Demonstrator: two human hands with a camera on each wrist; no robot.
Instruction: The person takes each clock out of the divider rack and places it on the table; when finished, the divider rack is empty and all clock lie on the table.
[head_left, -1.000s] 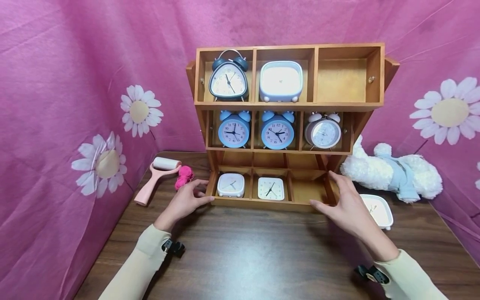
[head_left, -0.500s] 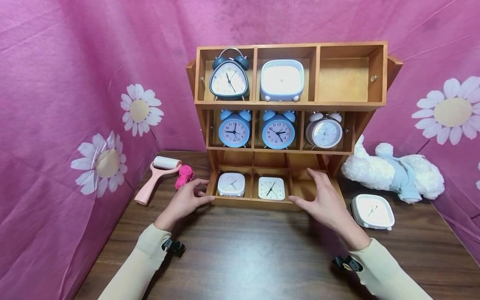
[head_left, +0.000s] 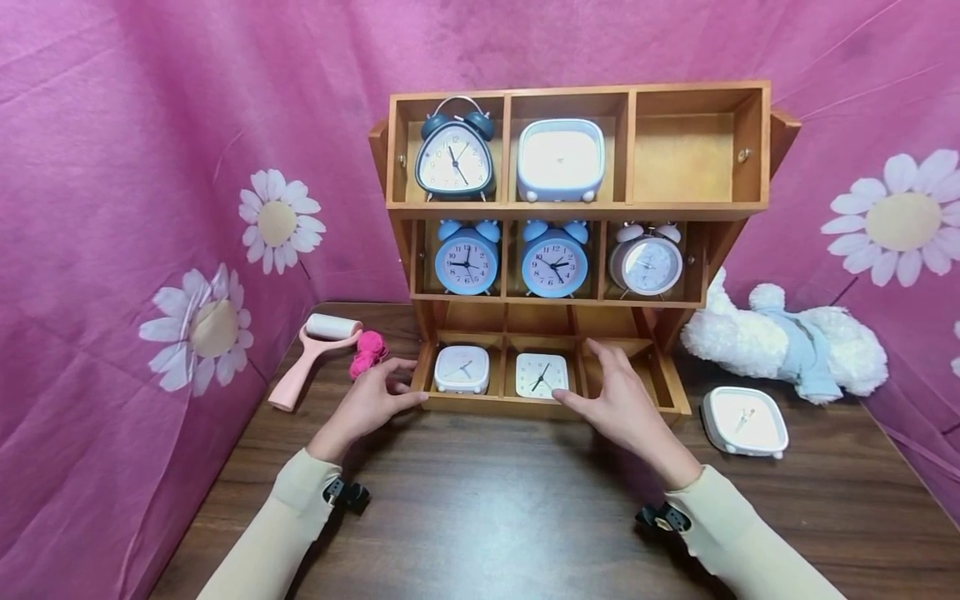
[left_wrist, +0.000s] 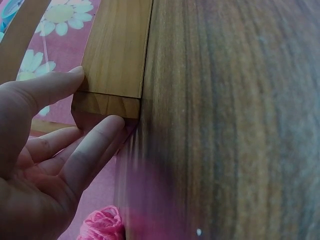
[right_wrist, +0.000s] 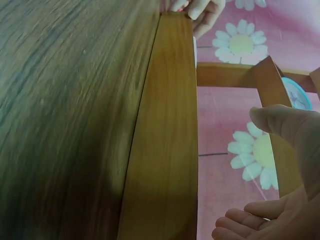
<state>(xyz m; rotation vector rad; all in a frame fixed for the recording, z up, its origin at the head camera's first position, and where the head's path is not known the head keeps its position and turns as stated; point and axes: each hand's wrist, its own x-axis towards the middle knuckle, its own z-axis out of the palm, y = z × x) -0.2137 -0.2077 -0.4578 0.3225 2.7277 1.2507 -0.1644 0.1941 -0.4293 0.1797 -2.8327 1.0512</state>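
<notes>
A three-tier wooden shelf (head_left: 573, 210) stands on the table, with clocks in its compartments. My left hand (head_left: 372, 402) grips its bottom-left corner, thumb at the front edge and fingers along the side (left_wrist: 107, 105). Over the bottom tier's right compartment, my right hand (head_left: 626, 408) is spread with nothing between thumb and fingers. Its thumb overlaps the lower right corner of a white square clock (head_left: 542, 375) in the middle compartment. To the left of that clock is a white rounded clock (head_left: 462, 369). In the right wrist view, the right fingers (right_wrist: 245, 220) stand apart from the front board.
Twin-bell clocks, one of them blue (head_left: 555, 263), fill the middle tier. On top are a dark green alarm clock (head_left: 455, 162) and a pale blue clock (head_left: 561, 160). A white clock (head_left: 746, 422) and plush toy (head_left: 783, 342) lie right; a pink lint roller (head_left: 311, 358) and yarn (head_left: 368, 354) left.
My right hand has left the shelf's bottom-right corner and moved left along the bottom tier toward the square clock. My left hand keeps its place at the left corner.
</notes>
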